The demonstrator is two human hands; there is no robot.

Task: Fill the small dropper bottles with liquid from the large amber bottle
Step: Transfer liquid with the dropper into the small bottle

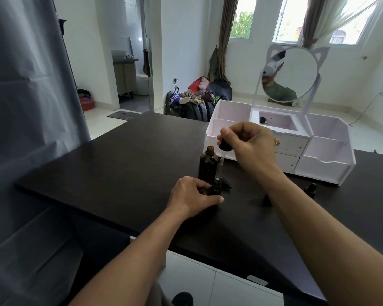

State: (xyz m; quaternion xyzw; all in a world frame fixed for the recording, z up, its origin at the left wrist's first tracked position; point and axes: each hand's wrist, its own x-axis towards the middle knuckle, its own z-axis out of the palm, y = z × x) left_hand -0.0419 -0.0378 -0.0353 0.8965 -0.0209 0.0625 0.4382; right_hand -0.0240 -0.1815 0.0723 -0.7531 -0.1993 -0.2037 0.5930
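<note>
The large amber bottle stands open and upright on the dark table. Just in front of it, my left hand grips a small dark dropper bottle standing on the table. My right hand pinches the black rubber bulb of a dropper held upright, its glass tube pointing down with the tip at the small bottle's mouth. Another small dropper bottle stands to the right, beside my right forearm. A dark small thing lies behind the held bottle.
A white vanity organiser with drawers, open compartments and a cat-eared round mirror stands at the back right of the table; a dark dropper lies in its middle tray. The table's front edge runs diagonally below my arms. Grey sheeting hangs left.
</note>
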